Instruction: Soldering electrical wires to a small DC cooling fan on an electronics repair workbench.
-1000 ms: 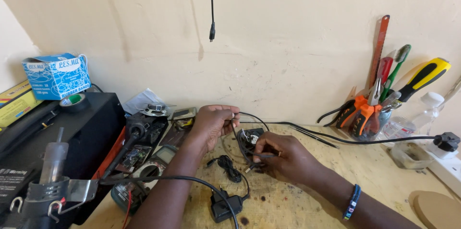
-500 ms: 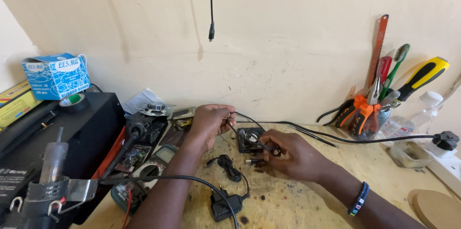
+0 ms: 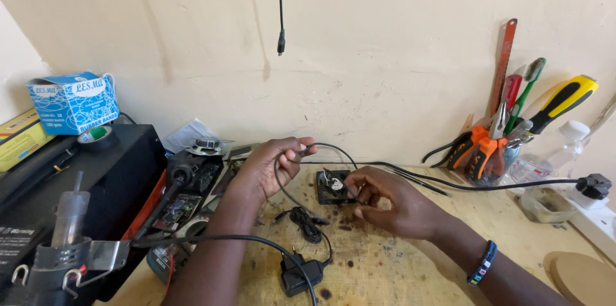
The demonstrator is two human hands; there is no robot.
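Left hand (image 3: 273, 165): closed in a loose fist around a thin black cable (image 3: 282, 187), gripped near its looped upper end, raised just above the wooden bench (image 3: 398, 274). Right hand (image 3: 391, 206): fingers curled, fingertips pinching the right edge of a small black square component (image 3: 332, 187) lying flat on the bench, between the two hands. The cable loops down to a tangle at 6 o'clock of the left hand, near a black adapter (image 3: 301, 275). Tool holder with orange-handled pliers (image 3: 478, 152) stands at 2 o'clock of the right hand, well apart. Blue box (image 3: 74, 102) sits at 10 o'clock.
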